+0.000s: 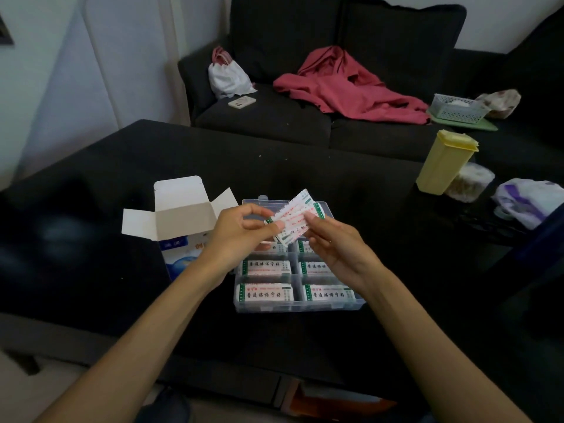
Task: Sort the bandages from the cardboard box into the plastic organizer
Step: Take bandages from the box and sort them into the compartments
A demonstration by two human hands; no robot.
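Both hands' fingers pinch bandages above organizer on black table, sofa behind.

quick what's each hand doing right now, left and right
Left hand: pinching the fanned bandages above the plastic organizer.
Right hand: fingertips pinching the same bandages from the other side.

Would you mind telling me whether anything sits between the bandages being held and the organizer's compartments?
Nothing visible does. Both hands, left and right, hold the bandages right above the open organizer. The visible compartments already hold bandages.
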